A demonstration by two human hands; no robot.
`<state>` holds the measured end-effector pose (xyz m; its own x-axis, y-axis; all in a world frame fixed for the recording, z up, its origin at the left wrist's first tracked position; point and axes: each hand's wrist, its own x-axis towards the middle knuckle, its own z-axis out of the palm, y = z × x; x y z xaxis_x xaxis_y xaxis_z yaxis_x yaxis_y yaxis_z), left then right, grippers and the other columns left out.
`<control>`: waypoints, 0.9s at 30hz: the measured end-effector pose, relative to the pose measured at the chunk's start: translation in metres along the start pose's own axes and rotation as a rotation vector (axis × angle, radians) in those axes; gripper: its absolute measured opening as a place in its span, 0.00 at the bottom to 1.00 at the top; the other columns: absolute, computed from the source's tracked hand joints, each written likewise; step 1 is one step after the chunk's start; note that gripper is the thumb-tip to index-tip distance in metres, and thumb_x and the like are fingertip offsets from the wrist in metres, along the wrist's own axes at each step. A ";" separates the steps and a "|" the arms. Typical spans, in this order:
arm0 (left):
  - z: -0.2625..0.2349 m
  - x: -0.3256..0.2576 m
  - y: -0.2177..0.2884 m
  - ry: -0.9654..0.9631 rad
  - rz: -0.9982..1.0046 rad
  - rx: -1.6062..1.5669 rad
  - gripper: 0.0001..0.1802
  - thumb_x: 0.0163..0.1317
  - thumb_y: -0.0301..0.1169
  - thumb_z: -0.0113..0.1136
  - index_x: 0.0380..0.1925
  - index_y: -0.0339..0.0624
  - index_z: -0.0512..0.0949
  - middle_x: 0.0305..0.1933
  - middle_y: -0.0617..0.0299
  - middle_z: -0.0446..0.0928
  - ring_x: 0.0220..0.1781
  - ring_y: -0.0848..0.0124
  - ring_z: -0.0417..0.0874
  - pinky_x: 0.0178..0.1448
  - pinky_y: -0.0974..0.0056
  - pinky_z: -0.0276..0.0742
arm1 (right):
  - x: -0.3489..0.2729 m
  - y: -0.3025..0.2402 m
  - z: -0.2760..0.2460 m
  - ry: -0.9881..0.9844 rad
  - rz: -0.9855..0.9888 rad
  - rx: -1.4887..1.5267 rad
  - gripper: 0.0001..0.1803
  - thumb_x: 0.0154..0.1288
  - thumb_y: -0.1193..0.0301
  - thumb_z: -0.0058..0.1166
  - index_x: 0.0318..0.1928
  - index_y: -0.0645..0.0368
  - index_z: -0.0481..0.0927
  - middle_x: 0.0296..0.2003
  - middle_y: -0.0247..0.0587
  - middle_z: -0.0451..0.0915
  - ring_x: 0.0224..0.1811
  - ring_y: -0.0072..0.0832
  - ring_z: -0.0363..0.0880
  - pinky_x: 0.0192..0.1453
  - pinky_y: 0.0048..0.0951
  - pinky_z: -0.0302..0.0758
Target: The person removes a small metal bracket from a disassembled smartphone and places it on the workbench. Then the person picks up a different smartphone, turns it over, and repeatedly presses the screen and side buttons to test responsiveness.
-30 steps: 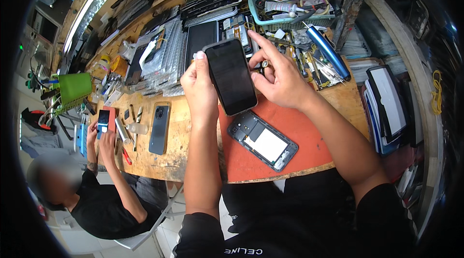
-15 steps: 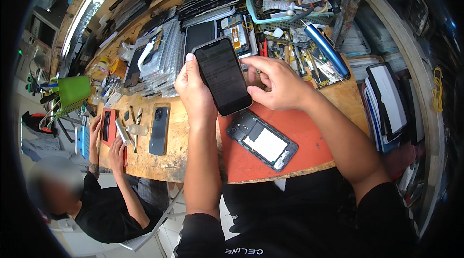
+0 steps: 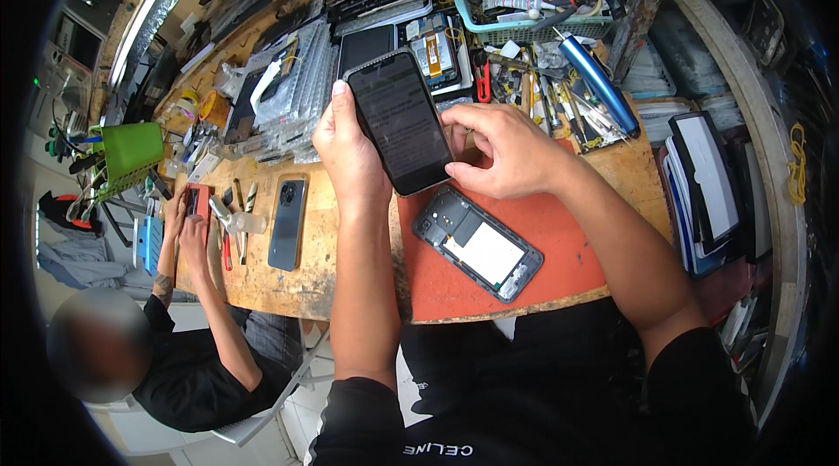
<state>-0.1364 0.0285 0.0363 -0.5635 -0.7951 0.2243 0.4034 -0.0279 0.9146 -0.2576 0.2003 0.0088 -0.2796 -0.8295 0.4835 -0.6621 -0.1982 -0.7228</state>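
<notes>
My left hand (image 3: 357, 156) is closed around the left side of a dark smartphone (image 3: 402, 121), its thumb along the edge. Dim lines of text show on the phone's screen, which is tilted toward me above the bench. At the phone's right edge, my right hand (image 3: 507, 150) is curled, with index finger and thumb against the side and the other fingers bent behind. Just below lies an opened phone (image 3: 479, 243) with its back cover off and a white battery area exposed. It rests on a red mat (image 3: 559, 248).
Left of my forearm, another dark phone (image 3: 287, 223) lies on the wooden bench. A seated person (image 3: 201, 361) works at the left with a red-cased phone. Tools and a blue cylindrical tool (image 3: 597, 84) lie beyond my right hand, below a teal basket (image 3: 533, 32). Bubble-wrapped parts (image 3: 301, 103) fill the back.
My right hand has edged slightly left and stays at the phone's side. The person at left has drawn both hands together over the red-cased phone. The view has shifted slightly.
</notes>
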 end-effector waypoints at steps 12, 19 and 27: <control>-0.016 0.024 -0.009 0.091 0.066 -0.006 0.18 0.82 0.36 0.53 0.53 0.28 0.82 0.52 0.52 0.88 0.51 0.64 0.90 0.60 0.59 0.85 | 0.000 0.011 0.010 0.023 0.006 -0.039 0.25 0.57 0.66 0.67 0.54 0.67 0.85 0.31 0.43 0.89 0.34 0.38 0.89 0.45 0.36 0.83; -0.012 0.020 -0.005 0.138 0.071 0.037 0.18 0.82 0.36 0.53 0.55 0.29 0.81 0.53 0.53 0.87 0.53 0.65 0.89 0.62 0.60 0.83 | 0.000 0.004 0.010 0.018 0.031 -0.088 0.24 0.57 0.66 0.65 0.53 0.66 0.86 0.33 0.44 0.89 0.37 0.39 0.90 0.47 0.36 0.84; -0.010 0.018 -0.006 0.112 0.040 0.017 0.18 0.82 0.36 0.53 0.55 0.29 0.81 0.52 0.54 0.87 0.54 0.66 0.89 0.63 0.61 0.82 | 0.002 0.005 0.005 -0.022 -0.009 -0.048 0.22 0.61 0.70 0.63 0.55 0.64 0.84 0.30 0.46 0.86 0.33 0.44 0.87 0.41 0.40 0.82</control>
<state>-0.1422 0.0082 0.0315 -0.4632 -0.8579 0.2224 0.4107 0.0147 0.9117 -0.2583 0.1954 0.0037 -0.2586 -0.8392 0.4783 -0.6973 -0.1805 -0.6937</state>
